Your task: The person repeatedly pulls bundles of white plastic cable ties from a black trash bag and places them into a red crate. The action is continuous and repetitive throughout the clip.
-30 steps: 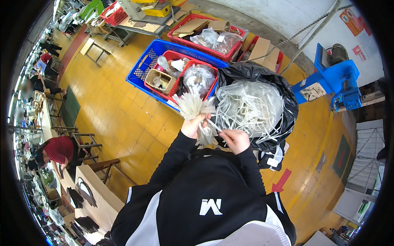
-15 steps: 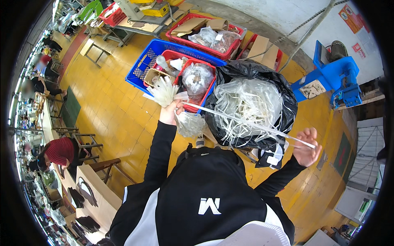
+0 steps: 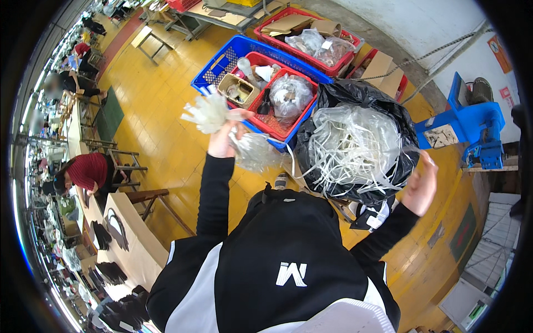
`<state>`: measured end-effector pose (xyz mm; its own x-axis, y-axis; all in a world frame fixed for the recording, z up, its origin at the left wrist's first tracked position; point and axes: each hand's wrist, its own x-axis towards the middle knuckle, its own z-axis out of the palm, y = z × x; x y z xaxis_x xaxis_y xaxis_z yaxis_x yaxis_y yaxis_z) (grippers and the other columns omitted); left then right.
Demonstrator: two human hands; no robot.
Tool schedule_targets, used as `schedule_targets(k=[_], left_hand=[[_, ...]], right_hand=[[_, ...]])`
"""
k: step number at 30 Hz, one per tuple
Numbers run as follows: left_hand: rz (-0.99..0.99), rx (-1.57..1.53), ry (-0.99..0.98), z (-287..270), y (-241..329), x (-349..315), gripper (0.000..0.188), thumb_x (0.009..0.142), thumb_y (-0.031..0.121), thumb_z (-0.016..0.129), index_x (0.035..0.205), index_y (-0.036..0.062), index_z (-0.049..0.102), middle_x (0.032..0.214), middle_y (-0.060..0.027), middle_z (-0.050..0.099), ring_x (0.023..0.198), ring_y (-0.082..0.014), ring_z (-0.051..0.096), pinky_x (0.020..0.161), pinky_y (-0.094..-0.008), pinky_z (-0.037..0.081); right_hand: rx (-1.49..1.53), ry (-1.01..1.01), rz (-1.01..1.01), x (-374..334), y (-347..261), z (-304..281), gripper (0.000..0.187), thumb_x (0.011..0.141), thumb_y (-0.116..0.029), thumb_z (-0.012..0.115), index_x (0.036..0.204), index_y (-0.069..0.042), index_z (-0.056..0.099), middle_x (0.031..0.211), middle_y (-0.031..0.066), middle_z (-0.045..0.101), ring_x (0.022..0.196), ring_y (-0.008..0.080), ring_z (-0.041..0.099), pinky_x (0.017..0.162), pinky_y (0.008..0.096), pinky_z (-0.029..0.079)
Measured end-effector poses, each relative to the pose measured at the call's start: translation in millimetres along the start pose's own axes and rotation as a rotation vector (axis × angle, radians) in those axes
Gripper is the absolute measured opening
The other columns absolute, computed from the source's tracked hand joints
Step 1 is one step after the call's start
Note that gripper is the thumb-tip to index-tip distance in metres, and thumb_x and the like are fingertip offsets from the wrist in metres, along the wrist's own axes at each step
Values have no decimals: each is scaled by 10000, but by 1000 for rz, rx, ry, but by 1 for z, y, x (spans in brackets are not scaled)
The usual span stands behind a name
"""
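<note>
My left hand (image 3: 223, 139) is closed round the middle of a bunch of whitish translucent plastic strips (image 3: 206, 114). The bunch fans out on both sides of my fist, beside the blue crate. My right hand (image 3: 420, 186) is raised at the right edge of a black plastic bag (image 3: 408, 119), fingers stretched upward and slightly blurred. A faint pale smear shows by its fingertips; what it is, I cannot make out. Inside the black bag lies a clear plastic bag (image 3: 355, 130) with many loose white strips (image 3: 347, 158), some hanging over the near side.
A blue crate (image 3: 202, 83) holds red baskets (image 3: 288, 133) and a tan tub (image 3: 236, 91). Behind stands a red crate (image 3: 333, 69) of cardboard and plastic. A blue machine (image 3: 466, 119) is at right. People work along tables at left, one in a red top (image 3: 89, 171).
The long white strip stretched between my hands no longer shows. My right hand has moved up toward the black bag, its fingers straighter. My left hand still grips the bunch; the view has shifted.
</note>
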<state>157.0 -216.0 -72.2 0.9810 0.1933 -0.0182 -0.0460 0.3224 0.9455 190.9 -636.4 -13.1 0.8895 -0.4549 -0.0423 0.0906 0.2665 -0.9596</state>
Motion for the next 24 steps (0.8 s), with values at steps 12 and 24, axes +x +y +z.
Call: schedule_targets(k=[12, 24], left_hand=[[-434, -582, -167, 85, -21, -37, 518, 872, 326, 504, 1228, -43, 423, 986, -61, 579, 543, -42, 381, 598, -184, 371], [71, -248, 76, 4, 29, 17, 308, 874, 227, 489, 1026, -41, 494, 677, 21, 381, 571, -66, 344, 528, -186, 308]], right_hand=[[-531, -1255, -31, -79, 55, 114, 145, 849, -120, 516, 814, -16, 611, 612, 78, 559, 551, 147, 536, 530, 271, 405], [-1687, -1153, 475, -51, 201, -112, 249, 693, -317, 550, 675, -101, 674, 698, 139, 641, 716, 311, 635, 709, 399, 503]])
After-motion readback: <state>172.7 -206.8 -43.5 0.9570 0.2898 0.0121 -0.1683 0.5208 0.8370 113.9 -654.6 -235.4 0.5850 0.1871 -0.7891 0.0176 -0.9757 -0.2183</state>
